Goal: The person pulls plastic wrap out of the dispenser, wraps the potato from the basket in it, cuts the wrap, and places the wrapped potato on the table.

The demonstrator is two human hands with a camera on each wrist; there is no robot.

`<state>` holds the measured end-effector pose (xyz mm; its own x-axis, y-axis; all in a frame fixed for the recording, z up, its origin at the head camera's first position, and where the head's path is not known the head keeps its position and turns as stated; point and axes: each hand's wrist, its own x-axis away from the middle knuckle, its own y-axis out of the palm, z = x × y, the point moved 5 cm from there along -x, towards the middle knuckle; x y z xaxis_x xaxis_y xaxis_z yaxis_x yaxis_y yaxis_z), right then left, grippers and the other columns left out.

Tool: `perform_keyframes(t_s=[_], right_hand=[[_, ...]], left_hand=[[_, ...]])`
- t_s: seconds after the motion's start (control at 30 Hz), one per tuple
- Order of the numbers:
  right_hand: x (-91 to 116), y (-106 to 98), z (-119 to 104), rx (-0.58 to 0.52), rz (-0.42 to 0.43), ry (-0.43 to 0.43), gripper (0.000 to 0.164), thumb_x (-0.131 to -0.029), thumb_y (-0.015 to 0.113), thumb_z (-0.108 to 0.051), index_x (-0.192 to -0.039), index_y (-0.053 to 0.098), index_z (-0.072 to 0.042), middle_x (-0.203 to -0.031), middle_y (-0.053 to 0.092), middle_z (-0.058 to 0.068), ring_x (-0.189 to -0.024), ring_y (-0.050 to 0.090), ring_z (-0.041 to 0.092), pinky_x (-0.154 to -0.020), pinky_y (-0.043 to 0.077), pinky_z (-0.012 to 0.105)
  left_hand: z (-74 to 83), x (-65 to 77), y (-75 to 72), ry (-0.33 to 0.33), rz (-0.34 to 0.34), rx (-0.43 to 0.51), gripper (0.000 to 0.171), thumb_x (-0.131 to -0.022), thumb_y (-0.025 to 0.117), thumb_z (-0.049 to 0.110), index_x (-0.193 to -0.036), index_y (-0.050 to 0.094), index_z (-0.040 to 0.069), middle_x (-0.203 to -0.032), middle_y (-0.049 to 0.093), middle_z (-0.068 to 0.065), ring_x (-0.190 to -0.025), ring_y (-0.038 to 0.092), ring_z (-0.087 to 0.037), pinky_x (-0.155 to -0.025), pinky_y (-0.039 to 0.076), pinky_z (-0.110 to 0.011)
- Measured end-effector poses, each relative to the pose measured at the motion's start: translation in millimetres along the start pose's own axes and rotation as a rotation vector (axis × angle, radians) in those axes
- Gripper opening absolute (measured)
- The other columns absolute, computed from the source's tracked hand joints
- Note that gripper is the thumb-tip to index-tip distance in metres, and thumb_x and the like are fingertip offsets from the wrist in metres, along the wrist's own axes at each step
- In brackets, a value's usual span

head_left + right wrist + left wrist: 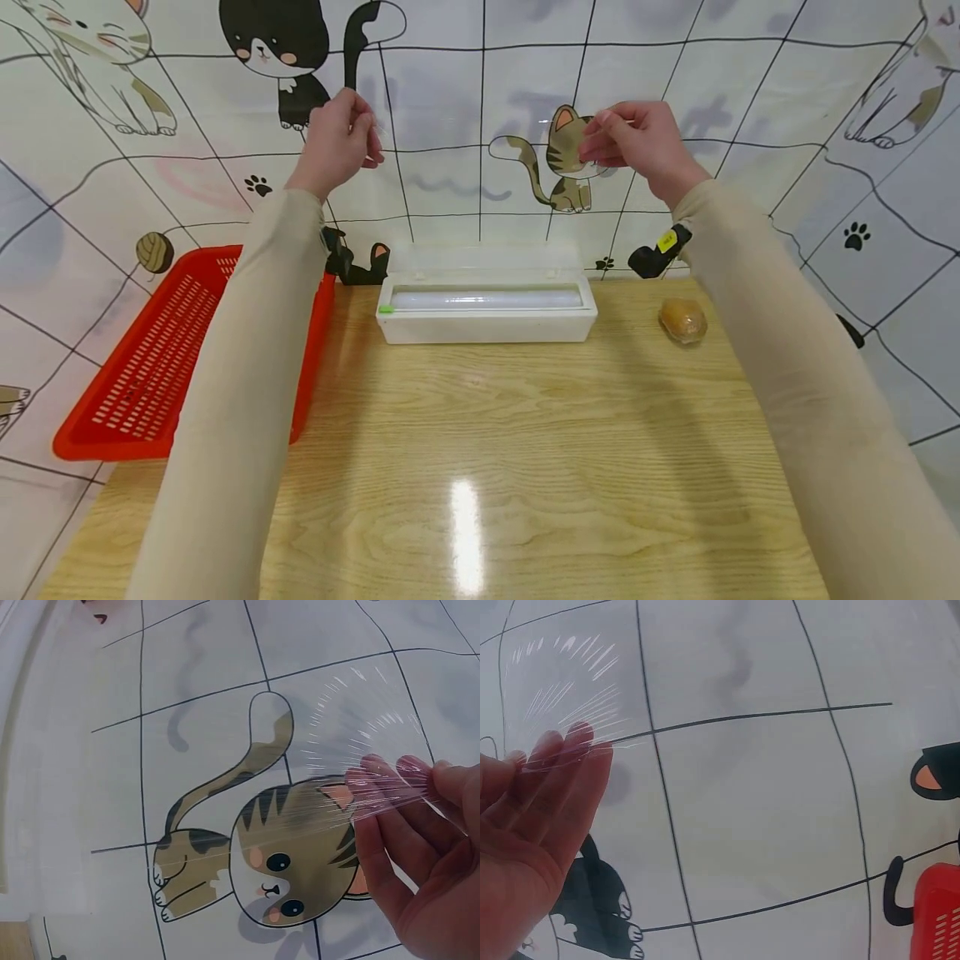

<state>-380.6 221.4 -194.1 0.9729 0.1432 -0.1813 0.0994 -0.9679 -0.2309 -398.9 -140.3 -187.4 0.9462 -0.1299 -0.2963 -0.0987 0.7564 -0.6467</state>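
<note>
Clear cling film (367, 727) is creased into fine rays where my right hand (637, 142) pinches it between thumb and fingertips. At the other side my left hand (339, 137) pinches the film too, and similar creases fan out in the left wrist view. Both hands are raised in front of the patterned wall, spread apart, above and behind a white cling film dispenser (486, 327). The dispenser's see-through lid (483, 257) stands up, and a pale roll (487, 299) lies inside. In the head view the film itself hardly shows.
A round brown bun (682, 321), seemingly film-wrapped, lies on the wooden table (480, 433) right of the dispenser. On the left, a red slotted basket (142, 400) is partly hidden by my left sleeve. A sheet with cartoon cats (277, 50) covers the wall behind.
</note>
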Motion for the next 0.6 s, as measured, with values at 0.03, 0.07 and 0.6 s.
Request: perform_keyframes(t_s=[0.03,0.07,0.6], right_hand=[[-1,-1,-3,0.005,0.006,0.003,0.032,-0.100,0.053,-0.022,-0.111,0.061,0.008,-0.085,0.072,0.006,-0.083,0.068,0.018,-0.075,0.052,0.024],[-1,-2,-7,0.003,0.012,0.007,0.032,-0.100,0.052,-0.021,-0.111,0.061,0.008,-0.085,0.072,0.006,-0.082,0.069,0.018,-0.076,0.052,0.024],[-3,-11,-37,0.023,0.074,-0.009,0.029,-0.099,0.055,-0.026,-0.110,0.065,-0.001,-0.091,0.071,0.004,-0.089,0.066,0.019,-0.079,0.051,0.021]], left_hand=[[2.4,-1.3,-1.4,0.002,0.009,-0.002,0.019,-0.104,0.041,0.017,-0.115,0.045,0.002,-0.086,0.057,-0.008,-0.073,0.064,-0.016,-0.075,0.054,-0.026],[4.5,-2.5,-2.8,0.000,0.018,-0.003,0.018,-0.104,0.041,0.017,-0.114,0.045,0.003,-0.086,0.056,-0.007,-0.071,0.063,-0.014,-0.075,0.054,-0.026],[32.3,-6.9,-23.5,0.049,0.109,0.003,0.012,-0.104,0.039,0.019,-0.111,0.046,0.012,-0.083,0.053,0.000,-0.068,0.059,-0.006,-0.078,0.053,-0.024]])
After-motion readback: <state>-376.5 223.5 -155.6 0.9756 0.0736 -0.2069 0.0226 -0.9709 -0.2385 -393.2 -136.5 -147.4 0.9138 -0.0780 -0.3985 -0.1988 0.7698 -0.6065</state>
